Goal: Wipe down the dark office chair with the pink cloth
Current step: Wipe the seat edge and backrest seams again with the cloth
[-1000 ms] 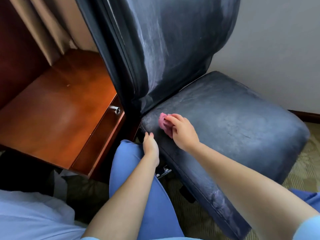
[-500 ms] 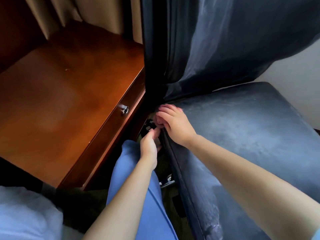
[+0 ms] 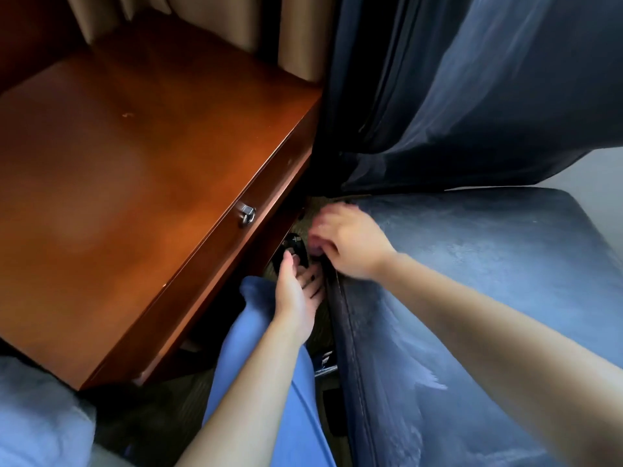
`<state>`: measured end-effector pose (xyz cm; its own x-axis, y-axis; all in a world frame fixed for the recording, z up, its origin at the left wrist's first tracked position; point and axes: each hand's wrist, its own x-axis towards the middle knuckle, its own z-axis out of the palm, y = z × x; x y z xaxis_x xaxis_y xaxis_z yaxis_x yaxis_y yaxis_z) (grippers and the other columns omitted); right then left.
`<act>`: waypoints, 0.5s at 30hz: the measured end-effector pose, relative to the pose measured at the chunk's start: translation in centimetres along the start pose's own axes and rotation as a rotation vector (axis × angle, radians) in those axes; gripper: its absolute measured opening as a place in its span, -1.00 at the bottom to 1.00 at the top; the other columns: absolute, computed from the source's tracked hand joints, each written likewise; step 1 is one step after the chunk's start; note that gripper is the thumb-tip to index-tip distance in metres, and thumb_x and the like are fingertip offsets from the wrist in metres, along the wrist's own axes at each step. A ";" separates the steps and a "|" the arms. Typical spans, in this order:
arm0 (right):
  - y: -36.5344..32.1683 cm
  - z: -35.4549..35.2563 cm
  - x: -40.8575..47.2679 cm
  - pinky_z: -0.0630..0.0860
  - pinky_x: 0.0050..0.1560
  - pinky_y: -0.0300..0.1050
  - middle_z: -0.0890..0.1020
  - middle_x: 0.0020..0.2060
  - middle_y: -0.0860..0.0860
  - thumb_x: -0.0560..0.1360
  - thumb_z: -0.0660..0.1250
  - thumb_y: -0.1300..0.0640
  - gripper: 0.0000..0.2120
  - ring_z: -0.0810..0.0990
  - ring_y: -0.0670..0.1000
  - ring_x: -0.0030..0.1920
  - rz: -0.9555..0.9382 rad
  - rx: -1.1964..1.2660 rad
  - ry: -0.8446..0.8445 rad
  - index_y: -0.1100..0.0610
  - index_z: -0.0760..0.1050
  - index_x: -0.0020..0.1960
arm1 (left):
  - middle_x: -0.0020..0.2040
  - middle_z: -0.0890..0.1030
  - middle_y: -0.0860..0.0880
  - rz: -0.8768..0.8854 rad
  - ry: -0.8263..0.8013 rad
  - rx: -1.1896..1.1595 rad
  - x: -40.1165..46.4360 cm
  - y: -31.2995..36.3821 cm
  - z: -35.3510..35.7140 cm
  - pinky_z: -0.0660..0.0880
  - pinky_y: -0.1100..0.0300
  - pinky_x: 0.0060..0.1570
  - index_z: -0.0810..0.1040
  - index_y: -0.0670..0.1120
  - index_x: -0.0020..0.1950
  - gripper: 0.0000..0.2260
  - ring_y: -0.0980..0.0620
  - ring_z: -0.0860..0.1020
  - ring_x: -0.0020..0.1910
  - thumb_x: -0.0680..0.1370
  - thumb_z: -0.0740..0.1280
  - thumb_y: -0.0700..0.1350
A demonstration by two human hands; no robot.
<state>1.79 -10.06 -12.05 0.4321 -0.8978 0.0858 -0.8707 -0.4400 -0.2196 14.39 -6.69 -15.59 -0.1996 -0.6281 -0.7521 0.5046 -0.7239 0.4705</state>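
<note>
At the back left corner of the chair seat (image 3: 472, 281), your right hand (image 3: 350, 244) is blurred, fingers curled over the edge; only a pale pink sliver of cloth (image 3: 316, 251) shows beneath them, so the grip looks likely but unsure. Your left hand (image 3: 296, 291) hangs relaxed, touching a black knob (image 3: 294, 248). A wooden desk (image 3: 135, 183) stands just left, curtains (image 3: 296, 32) behind.

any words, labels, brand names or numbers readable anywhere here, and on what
None: no readable text shows in this view.
The chair seat and backrest carry no visible label.
The wooden desk and its metal drawer knob are unmarked.
The black chair knob by the left hand is too dark and blurred to tell any marking.
</note>
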 end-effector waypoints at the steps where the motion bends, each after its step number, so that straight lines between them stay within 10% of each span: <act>1: 0.5 -0.2 1.5 0.44 0.05 -0.01 0.61 -0.20 -0.04 0.36 0.22 0.19 -0.83 0.53 0.12 0.00 0.074 0.002 0.023 0.02 0.57 -0.26 | 0.21 0.53 -0.14 -0.020 -0.016 0.025 0.0 -0.2 -0.1 0.38 0.01 0.26 0.26 -0.04 0.47 -0.53 -0.11 0.49 0.23 0.63 0.05 0.16; 5: -0.2 -0.6 0.5 0.39 0.15 0.01 0.64 -0.19 -0.01 0.31 0.25 0.21 -0.84 0.54 0.16 0.02 0.147 0.056 0.070 0.07 0.60 -0.27 | 0.31 0.50 -0.04 -0.093 -0.052 0.035 -1.2 -0.7 -0.2 0.36 -0.01 0.23 0.37 -0.04 0.41 -0.50 -0.05 0.49 0.19 0.61 0.03 0.21; 10: -3.4 -0.2 -6.5 0.34 0.28 0.01 0.64 -0.03 -0.02 0.35 0.18 0.18 -0.73 0.50 0.09 0.18 -0.037 0.074 -0.043 0.07 0.63 -0.11 | -0.13 0.62 -0.02 -0.080 -0.070 -0.089 -2.1 -1.9 -0.5 0.42 0.18 -0.06 0.52 -0.07 0.28 -0.52 0.06 0.53 -0.17 0.61 0.02 0.19; 15: -0.5 -0.3 0.1 0.37 0.13 0.01 0.64 -0.11 0.03 0.34 0.15 0.21 -0.74 0.51 0.18 0.12 0.104 0.003 -0.009 0.11 0.61 -0.17 | 0.30 0.49 0.04 -0.055 -0.065 -0.037 -2.3 -2.6 -0.4 0.35 0.14 0.09 0.42 -0.01 0.37 -0.55 0.06 0.48 0.12 0.62 0.03 0.19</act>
<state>2.16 -9.91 -11.66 0.3415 -0.9384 0.0534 -0.9102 -0.3443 -0.2301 13.91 -3.26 -15.26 -0.2812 -0.6060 -0.7441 0.5219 -0.7473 0.4113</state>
